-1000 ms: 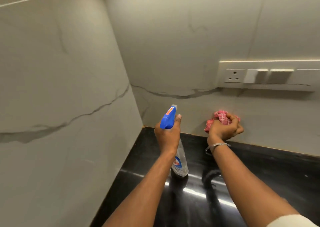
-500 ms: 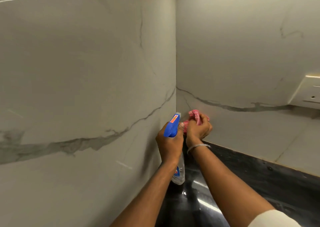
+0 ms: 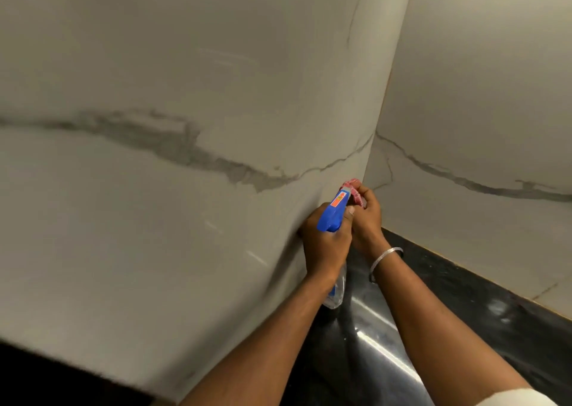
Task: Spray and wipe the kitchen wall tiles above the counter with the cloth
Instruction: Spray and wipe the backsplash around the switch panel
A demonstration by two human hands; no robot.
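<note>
Your hands meet at the corner of the wall tiles [image 3: 192, 250], just above the counter [image 3: 464, 328].
Your right hand [image 3: 368, 218] clamps the bunched cloth [image 3: 353, 184] there in curled fingers. Just beside it, your left hand [image 3: 325, 250] grips the spray bottle [image 3: 332, 216], nozzle toward the cloth.

Head view, angled down, close to tiled corner [image 3: 368, 170].

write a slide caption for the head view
Left hand grips the spray bottle; right hand holds the pink cloth at the tiled wall corner.
</note>
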